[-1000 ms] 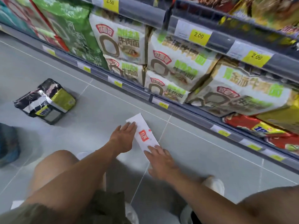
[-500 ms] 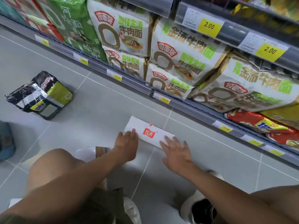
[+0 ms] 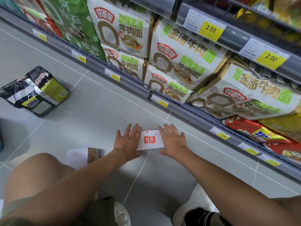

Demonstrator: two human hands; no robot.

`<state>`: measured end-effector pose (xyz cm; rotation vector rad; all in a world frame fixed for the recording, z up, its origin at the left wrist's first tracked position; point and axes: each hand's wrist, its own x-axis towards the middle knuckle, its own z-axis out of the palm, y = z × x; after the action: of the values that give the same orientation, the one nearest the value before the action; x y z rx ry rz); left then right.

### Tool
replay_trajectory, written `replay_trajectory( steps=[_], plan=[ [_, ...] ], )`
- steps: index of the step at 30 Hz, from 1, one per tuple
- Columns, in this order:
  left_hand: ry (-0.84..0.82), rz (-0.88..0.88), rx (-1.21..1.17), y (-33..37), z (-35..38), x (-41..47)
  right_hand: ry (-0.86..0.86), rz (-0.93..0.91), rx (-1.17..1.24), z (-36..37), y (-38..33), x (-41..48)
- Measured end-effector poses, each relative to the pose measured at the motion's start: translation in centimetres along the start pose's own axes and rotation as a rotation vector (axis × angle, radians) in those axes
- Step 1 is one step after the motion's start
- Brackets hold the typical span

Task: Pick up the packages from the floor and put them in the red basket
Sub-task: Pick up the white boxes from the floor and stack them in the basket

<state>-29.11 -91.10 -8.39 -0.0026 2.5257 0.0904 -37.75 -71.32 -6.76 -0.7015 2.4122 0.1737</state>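
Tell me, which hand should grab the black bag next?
Left, probably. The black bag lies off to the side of the left hand; the right hand would have to cross over. Both press flat on the white pack, one at each end.

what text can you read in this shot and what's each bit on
"红派": red logo on the white package between the left hand and right hand
"2.00": two yellow price tags on the upper shelf rail
"15.00": three tags on the lower shelf rail
"12.50": next tag along that rail
"拉面范", "酸辣金汤牛肉面": beige noodle packs
"烩面": green packs
Black package and the tags' fine print: too blurred to read
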Motion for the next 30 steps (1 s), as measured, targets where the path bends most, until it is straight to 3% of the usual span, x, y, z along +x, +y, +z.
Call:
replay_trajectory(
  steps=[6,18,23,30],
  plan=[
    [-0.032,-0.054,-0.079,0.5,0.9,2.3,-0.086,-0.041,-0.081,0.3,0.0,2.8],
    [0.066,-0.059,-0.129,1.1,1.2,1.8,0.027,-0.142,0.018,1.9,0.9,2.5],
    [0.061,-0.075,-0.167,1.8,-2.6,-1.9,0.014,-0.167,0.053,-1.8,0.7,-0.7],
    [0.067,-0.104,-0.182,3.0,-13.2,-11.0,0.0,-0.189,0.047,-12.8,-0.4,-9.6]
  ],
)
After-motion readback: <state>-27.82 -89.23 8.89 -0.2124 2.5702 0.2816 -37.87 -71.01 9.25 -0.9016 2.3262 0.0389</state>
